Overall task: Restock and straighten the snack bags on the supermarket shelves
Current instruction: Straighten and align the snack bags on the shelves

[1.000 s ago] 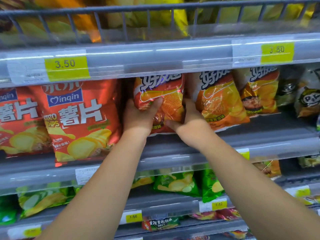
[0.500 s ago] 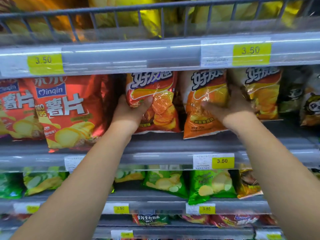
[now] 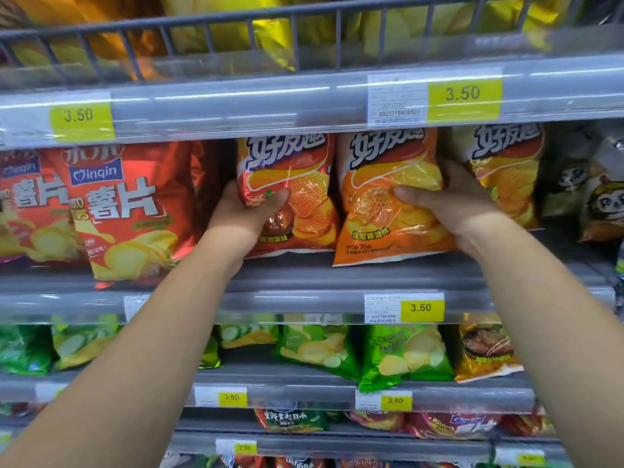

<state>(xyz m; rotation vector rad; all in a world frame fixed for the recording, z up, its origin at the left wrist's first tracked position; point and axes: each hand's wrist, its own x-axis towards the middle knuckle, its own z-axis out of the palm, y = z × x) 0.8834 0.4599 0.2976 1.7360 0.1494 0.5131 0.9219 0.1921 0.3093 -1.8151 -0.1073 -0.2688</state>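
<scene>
Standing upright side by side on the middle grey metal shelf were the two items in hand: a glossy red-orange foil crisp bag and, just beside it, a glossy orange foil crisp bag, its lower edge overhanging the shelf lip slightly. The left hand was curled around the left edge of the red-orange bag, thumb pressed across its front; the right hand was closed on the right edge of the orange bag, thumb on its front and the remaining fingers hidden behind. To the right stood a third yellow-orange foil bag of the same brand, then dark bags with a cartoon face. To the left, beyond a dark gap, large red foil crisp bags leaned forward unevenly. Below, green foil crisp bags lay slumped and tilted. Judged progress: straightening appeared under way on this one facing only; the leaning red bags, the gap beside them and the lower green row seemingly remained to be done. No restocking supply was in view.
</scene>
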